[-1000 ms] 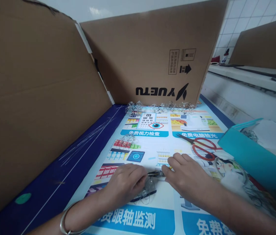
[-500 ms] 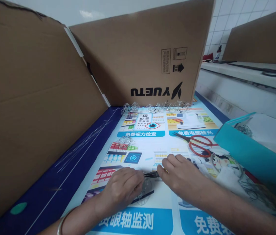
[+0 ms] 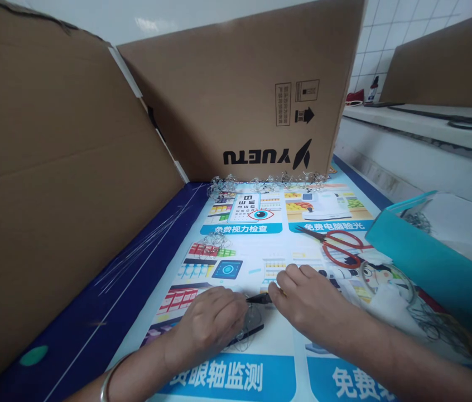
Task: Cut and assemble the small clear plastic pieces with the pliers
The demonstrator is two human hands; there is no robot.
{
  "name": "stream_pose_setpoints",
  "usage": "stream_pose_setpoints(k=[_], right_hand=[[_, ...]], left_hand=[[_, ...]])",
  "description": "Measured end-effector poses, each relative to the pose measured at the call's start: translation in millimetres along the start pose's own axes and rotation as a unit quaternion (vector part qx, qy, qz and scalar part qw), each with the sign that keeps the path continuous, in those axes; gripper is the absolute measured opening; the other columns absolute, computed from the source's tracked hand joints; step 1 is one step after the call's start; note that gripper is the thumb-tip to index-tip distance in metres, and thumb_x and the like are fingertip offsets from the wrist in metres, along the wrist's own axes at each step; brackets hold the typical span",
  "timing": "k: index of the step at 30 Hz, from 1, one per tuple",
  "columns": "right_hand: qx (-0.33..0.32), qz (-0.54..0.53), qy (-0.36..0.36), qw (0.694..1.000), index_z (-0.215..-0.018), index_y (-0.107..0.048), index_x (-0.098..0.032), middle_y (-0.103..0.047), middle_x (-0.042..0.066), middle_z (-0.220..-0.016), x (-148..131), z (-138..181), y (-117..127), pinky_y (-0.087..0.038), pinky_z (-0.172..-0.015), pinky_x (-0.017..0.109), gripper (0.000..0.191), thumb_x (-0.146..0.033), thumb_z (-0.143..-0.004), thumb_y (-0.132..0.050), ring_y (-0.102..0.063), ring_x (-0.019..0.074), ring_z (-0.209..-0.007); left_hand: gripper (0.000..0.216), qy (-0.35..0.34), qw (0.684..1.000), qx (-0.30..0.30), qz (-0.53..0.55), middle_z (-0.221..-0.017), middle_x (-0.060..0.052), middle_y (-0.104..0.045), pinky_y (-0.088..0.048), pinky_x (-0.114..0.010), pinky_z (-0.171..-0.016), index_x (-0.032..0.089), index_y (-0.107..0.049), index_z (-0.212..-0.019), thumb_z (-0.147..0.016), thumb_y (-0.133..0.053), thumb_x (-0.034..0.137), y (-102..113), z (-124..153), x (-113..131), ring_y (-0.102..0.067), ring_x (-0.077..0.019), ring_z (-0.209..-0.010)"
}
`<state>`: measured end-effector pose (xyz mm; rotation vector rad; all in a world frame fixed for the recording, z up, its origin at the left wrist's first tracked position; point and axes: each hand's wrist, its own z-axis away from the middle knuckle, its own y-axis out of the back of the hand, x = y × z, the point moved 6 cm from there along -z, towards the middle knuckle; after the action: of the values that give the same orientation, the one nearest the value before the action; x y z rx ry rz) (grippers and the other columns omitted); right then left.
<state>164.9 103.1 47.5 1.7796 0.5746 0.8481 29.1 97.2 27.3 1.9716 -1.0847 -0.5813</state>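
Observation:
My right hand is closed round the handles of a pair of dark needle-nose pliers, which point left. The tips of the pliers meet the fingers of my left hand. Those fingers are pinched together, and loops of thin wire hang below them. The exact spot gripped by the tips is hidden by my left fingers. Beyond my left hand, a small tangle of thin wire lies on the printed sheet.
Red-handled scissors and a wire coil lie to the right, beside a teal box. Cardboard panels stand at the back and left. Curled wire pieces line the back panel's foot. Straight wires lie left.
The jaws of the pliers have closed; they were slightly apart before. Both hands stay nearly in the same place.

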Motion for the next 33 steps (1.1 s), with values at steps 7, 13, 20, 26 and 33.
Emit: stream_pose_setpoints(k=[7, 13, 20, 26, 33], right_hand=[[0.037, -0.035, -0.029, 0.998, -0.096, -0.053, -0.018, -0.051, 0.005, -0.08, 8.9, 5.9, -7.1, -0.027, -0.063, 0.032, 0.013, -0.02, -0.082, -0.052, -0.041, 0.0193, -0.078], [0.062, -0.074, -0.062, 0.993, -0.097, -0.055, -0.02, -0.051, 0.005, -0.082, 19.3, 10.2, -12.9, -0.029, -0.066, 0.032, 0.016, -0.021, -0.082, -0.053, -0.041, 0.0197, -0.08], [0.066, -0.082, -0.053, 0.993, -0.099, -0.055, -0.019, -0.051, 0.005, -0.082, 18.6, 14.7, -7.8, -0.03, -0.067, 0.032, 0.018, -0.017, -0.082, -0.051, -0.041, 0.0184, -0.079], [0.056, -0.038, -0.016, 0.998, -0.103, -0.054, -0.017, -0.051, 0.005, -0.081, 9.7, 14.4, -1.0, -0.029, -0.063, 0.033, 0.021, -0.016, -0.082, -0.049, -0.041, 0.0195, -0.076], [0.043, 0.04, -0.006, 0.998, -0.1, -0.056, -0.01, -0.053, 0.009, -0.086, -7.3, 11.1, 13.2, -0.03, -0.062, 0.035, 0.024, -0.011, -0.078, -0.045, -0.042, 0.0223, -0.076]], left_hand=[[0.014, -0.05, 0.999, -0.002, -0.008, -0.079, -0.007, -0.065, -0.046, -0.03, -0.063, 0.011, -0.057, -0.09, -0.076, -0.057, 0.007, 8.2, 3.0, 1.5, -0.058, -0.0154, -0.069], [0.018, -0.091, 0.995, -0.038, -0.01, -0.092, -0.01, -0.066, -0.045, -0.032, -0.06, 0.009, -0.058, -0.095, -0.077, -0.058, 0.008, 10.2, 4.9, 2.3, -0.057, -0.0177, -0.073], [0.019, -0.11, 0.992, -0.058, -0.027, -0.096, -0.01, -0.065, -0.044, -0.032, -0.055, 0.009, -0.058, -0.098, -0.079, -0.054, 0.009, 9.4, 4.9, 6.2, -0.057, -0.0188, -0.074], [0.018, -0.122, 0.99, -0.067, -0.035, -0.093, -0.011, -0.065, -0.045, -0.032, -0.055, 0.008, -0.058, -0.097, -0.081, -0.05, 0.007, 11.5, 0.3, 10.7, -0.057, -0.0189, -0.073], [0.018, -0.092, 0.993, -0.063, -0.035, -0.093, -0.01, -0.065, -0.044, -0.031, -0.058, 0.009, -0.057, -0.096, -0.079, -0.052, 0.006, 8.3, 1.7, 11.0, -0.057, -0.0178, -0.072]])
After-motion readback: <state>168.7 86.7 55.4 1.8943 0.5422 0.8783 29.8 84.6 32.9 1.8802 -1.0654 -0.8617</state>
